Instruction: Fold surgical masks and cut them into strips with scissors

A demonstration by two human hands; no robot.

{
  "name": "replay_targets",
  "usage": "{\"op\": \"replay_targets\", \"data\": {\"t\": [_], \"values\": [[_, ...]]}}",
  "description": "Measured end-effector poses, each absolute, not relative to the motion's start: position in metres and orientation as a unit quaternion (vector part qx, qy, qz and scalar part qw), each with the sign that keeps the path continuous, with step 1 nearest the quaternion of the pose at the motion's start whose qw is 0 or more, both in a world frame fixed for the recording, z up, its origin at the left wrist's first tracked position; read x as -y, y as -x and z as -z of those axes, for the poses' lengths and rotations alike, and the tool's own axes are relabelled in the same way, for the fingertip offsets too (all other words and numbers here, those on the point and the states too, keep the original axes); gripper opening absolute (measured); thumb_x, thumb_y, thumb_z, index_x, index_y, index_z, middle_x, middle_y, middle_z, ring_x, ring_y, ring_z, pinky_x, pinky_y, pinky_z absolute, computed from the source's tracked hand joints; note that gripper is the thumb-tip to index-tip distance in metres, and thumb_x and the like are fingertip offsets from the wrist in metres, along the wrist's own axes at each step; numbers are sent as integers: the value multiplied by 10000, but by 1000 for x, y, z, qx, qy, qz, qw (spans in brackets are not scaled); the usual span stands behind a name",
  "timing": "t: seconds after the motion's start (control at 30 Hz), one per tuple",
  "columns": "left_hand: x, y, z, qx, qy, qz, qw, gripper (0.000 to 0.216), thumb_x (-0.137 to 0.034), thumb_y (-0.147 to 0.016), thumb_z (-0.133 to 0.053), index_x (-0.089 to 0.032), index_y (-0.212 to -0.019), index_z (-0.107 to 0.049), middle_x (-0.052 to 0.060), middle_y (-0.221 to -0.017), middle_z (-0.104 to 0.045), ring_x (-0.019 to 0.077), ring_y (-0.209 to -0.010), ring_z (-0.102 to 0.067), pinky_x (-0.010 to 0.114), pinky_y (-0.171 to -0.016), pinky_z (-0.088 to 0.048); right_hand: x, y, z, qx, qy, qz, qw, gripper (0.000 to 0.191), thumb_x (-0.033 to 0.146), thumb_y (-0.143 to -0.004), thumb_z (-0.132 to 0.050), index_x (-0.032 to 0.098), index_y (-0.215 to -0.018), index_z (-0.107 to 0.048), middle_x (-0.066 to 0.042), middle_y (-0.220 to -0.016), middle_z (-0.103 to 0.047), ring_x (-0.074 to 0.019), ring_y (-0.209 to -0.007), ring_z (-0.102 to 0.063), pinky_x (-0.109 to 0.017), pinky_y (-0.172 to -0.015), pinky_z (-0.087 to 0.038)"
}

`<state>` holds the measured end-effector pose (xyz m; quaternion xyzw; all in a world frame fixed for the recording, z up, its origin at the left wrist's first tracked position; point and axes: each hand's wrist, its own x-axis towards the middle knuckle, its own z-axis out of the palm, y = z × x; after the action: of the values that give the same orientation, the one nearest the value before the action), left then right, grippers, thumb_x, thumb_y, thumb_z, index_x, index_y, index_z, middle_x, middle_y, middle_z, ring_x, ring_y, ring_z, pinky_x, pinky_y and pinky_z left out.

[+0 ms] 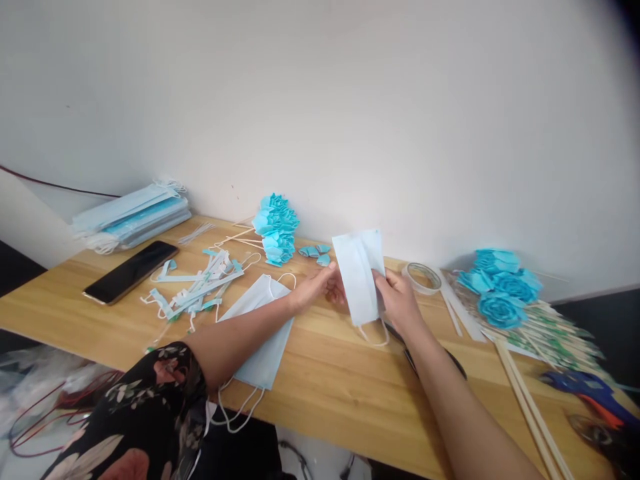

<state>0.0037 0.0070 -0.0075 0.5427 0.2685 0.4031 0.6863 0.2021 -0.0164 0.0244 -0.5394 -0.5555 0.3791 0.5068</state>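
A light blue face mask [357, 280] is held upright above the table, its ear loop hanging from the lower edge. My right hand [397, 297] grips it along the right side, thumb in front. Just left of the mask is my left hand [323, 287], thumb and curled fingers apart, with nothing visible between them. Under my left forearm, another face mask [265, 333] lies flat with its loops over the table's front edge. Behind my left hand are a few small folded blue pieces [315, 252]. A dark object [410, 353] is partly hidden beneath my right forearm.
On the left are a stack of masks [133, 217], a phone [131, 272] and cut mask strips [200, 293]. Blue paper-like flowers on sticks [277, 230] lie at the back. Rightward are a tape roll [423, 278], more blue flowers [503, 287], wooden sticks [530, 407] and a blue glue gun [590, 390].
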Motion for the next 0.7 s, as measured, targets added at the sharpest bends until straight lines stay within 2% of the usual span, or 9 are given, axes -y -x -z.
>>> {"op": "replay_targets", "data": {"t": [0.1,0.17,0.27,0.33,0.47,0.6,0.7], "values": [[-8,-5,8,-261,-535,-415,688,853,-945,-752,-441,-131,-843,-682,74,-714,-665,161,-622,-614,276,-581,-466,12,-200,-10,532,545,-382,524,374,557,-803,-691,186,-761,-683,-1,-733,-667,-166,-698,-553,-269,-620,-408],[-6,-4,7,-273,-529,-428,680,809,-921,-728,-531,-132,-835,-673,48,-691,-639,152,-604,-599,273,-574,-473,9,-200,-5,515,540,-401,532,396,583,-794,-707,188,-790,-695,-11,-766,-697,-182,-721,-589,-278,-642,-441],[-4,-4,8,-293,-544,-438,654,684,-764,-680,-763,-127,-921,-698,34,-753,-665,143,-623,-601,275,-602,-489,11,-199,-7,495,517,-443,540,439,615,-765,-745,193,-886,-729,-35,-841,-745,-210,-752,-648,-305,-676,-501],[-5,-5,12,-290,-560,-440,639,646,-670,-668,-831,-128,-1001,-721,59,-859,-715,171,-724,-647,291,-676,-515,13,-198,-10,495,498,-467,537,461,608,-755,-770,197,-963,-744,-49,-906,-768,-224,-789,-679,-318,-700,-531],[-10,-9,21,-297,-555,-463,624,586,-610,-688,-836,-125,-1003,-741,86,-912,-754,233,-877,-691,334,-792,-540,17,-197,-12,517,489,-492,503,496,518,-695,-855,191,-1052,-749,-61,-965,-784,-245,-844,-705,-327,-708,-554],[-12,-10,22,-296,-549,-483,614,562,-590,-690,-838,-130,-996,-737,71,-890,-749,214,-833,-679,313,-755,-532,14,-199,-8,550,526,-469,447,519,475,-621,-900,147,-1001,-768,-79,-908,-789,-260,-809,-704,-339,-675,-551],[-10,-8,18,-292,-562,-483,604,544,-601,-732,-801,-133,-1001,-728,47,-827,-714,178,-767,-654,283,-709,-508,11,-203,-6,540,545,-445,462,492,487,-636,-887,140,-966,-775,-85,-910,-793,-248,-778,-706,-355,-696,-559]]}}
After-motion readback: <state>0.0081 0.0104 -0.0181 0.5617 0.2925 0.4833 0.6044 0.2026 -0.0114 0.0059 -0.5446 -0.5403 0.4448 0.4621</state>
